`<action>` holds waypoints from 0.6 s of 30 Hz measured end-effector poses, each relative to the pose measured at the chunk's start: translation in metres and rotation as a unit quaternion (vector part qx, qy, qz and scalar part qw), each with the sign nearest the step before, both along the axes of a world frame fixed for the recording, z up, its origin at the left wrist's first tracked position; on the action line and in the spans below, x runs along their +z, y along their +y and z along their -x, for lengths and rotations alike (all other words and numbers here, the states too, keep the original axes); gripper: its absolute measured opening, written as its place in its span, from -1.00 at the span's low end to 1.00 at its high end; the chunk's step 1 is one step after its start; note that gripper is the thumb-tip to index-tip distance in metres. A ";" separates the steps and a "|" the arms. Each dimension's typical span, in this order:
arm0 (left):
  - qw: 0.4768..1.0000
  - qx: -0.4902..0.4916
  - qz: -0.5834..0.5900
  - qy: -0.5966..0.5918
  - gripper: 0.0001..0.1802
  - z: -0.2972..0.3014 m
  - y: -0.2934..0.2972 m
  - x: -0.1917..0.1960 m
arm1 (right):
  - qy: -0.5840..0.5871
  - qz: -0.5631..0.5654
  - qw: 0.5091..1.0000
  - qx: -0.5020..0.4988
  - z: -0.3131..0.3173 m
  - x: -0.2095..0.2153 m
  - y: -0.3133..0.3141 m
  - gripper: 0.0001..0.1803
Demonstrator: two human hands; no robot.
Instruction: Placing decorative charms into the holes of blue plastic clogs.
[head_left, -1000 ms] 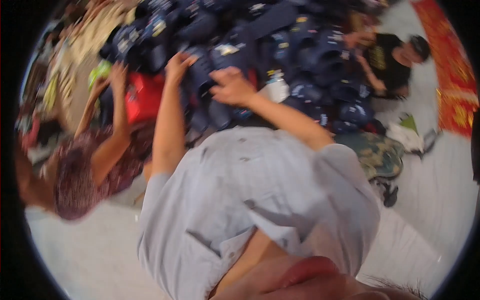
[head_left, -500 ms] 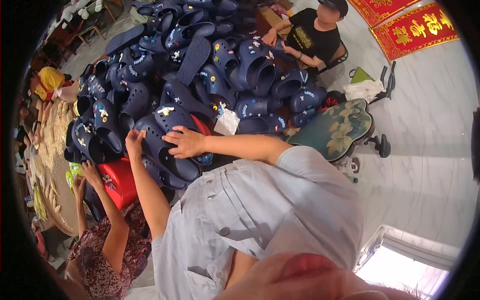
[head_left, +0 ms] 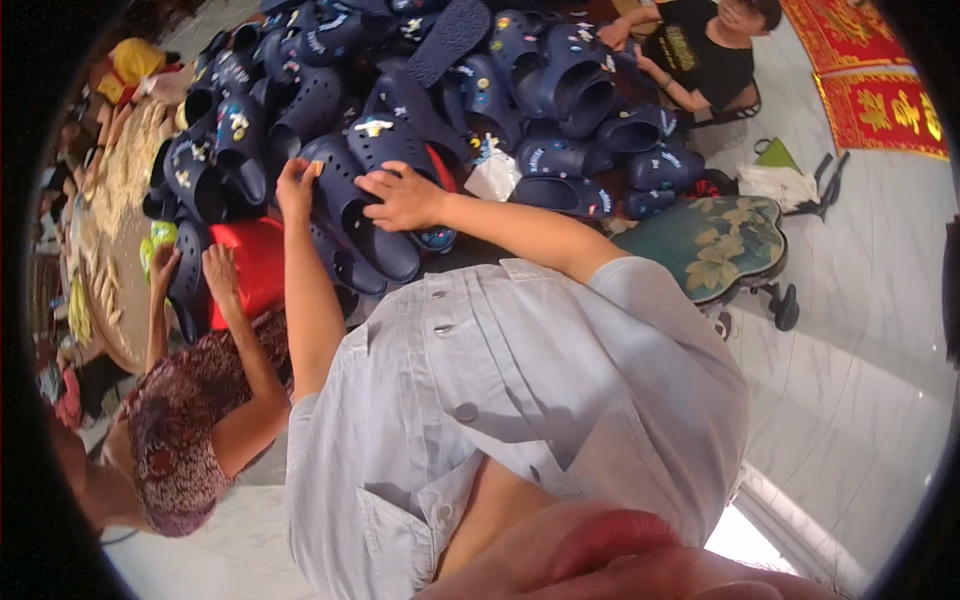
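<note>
A dark blue clog [head_left: 331, 164] with holes in its top lies in front of me, its heel end toward me. My left hand [head_left: 296, 192] is closed at the clog's left side, pinching a small pale orange piece [head_left: 317, 168] between thumb and fingertips. My right hand [head_left: 405, 197] rests with bent fingers at the edge of the clog's opening; its fingertips are partly hidden, and whether they grip the rim I cannot tell. Just beyond is another dark blue clog [head_left: 385, 145] with a white and yellow charm on top.
Many dark blue clogs with charms are heaped ahead. At left, a co-worker's hands [head_left: 220, 275] are beside a red container [head_left: 245, 260] and a dark clog [head_left: 188, 265]. Another person [head_left: 700, 60] sits at far right. A green flowered stool seat [head_left: 715, 245] stands at right.
The whole scene sits higher and farther right in the picture. My hands keep their places on the clog. The left co-worker's nearer hand has moved away from the green clog, over toward the red container.
</note>
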State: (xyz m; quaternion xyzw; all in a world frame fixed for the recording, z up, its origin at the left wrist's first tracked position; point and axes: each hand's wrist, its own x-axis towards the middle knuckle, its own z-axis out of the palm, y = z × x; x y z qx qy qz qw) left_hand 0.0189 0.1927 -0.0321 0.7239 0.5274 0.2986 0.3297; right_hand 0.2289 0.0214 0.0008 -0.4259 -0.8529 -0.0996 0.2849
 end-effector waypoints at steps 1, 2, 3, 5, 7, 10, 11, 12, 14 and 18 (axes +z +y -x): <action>1.000 0.008 -0.022 0.000 -0.81 -0.008 -0.007 0.006 | 0.005 0.006 1.000 -0.003 -0.002 0.000 0.000 -0.78; 0.999 0.019 -0.044 0.002 -0.81 -0.011 -0.014 0.011 | 0.010 0.012 1.000 -0.002 -0.001 -0.001 -0.001 -0.78; 0.999 0.037 -0.034 0.008 -0.81 -0.011 -0.019 0.011 | 0.014 0.022 1.000 -0.002 0.002 -0.001 -0.002 -0.78; 0.997 0.059 -0.041 -0.008 -0.81 -0.007 -0.021 0.007 | 0.016 0.027 0.999 0.001 0.006 -0.004 -0.001 -0.78; 0.997 0.083 -0.002 -0.013 -0.77 0.001 -0.019 0.001 | 0.016 0.025 1.000 0.008 0.010 -0.005 -0.003 -0.79; 0.984 0.087 0.116 -0.104 -0.74 0.001 -0.015 0.004 | 0.013 0.065 0.998 0.011 0.008 -0.005 -0.002 -0.78; 0.980 0.099 0.131 -0.109 -0.77 -0.004 -0.017 0.009 | 0.011 0.063 0.998 0.012 0.004 -0.007 -0.001 -0.77; 0.978 0.074 0.115 -0.154 -0.79 -0.009 -0.017 0.012 | 0.013 0.062 0.998 0.006 0.001 -0.006 -0.002 -0.76; 0.984 0.088 0.086 -0.131 -0.81 -0.003 -0.011 0.003 | -0.003 0.068 0.998 -0.009 0.005 -0.001 -0.001 -0.77; 0.979 0.085 0.109 -0.147 -0.80 -0.008 -0.006 0.006 | -0.020 0.050 0.998 -0.016 0.001 -0.007 0.003 -0.76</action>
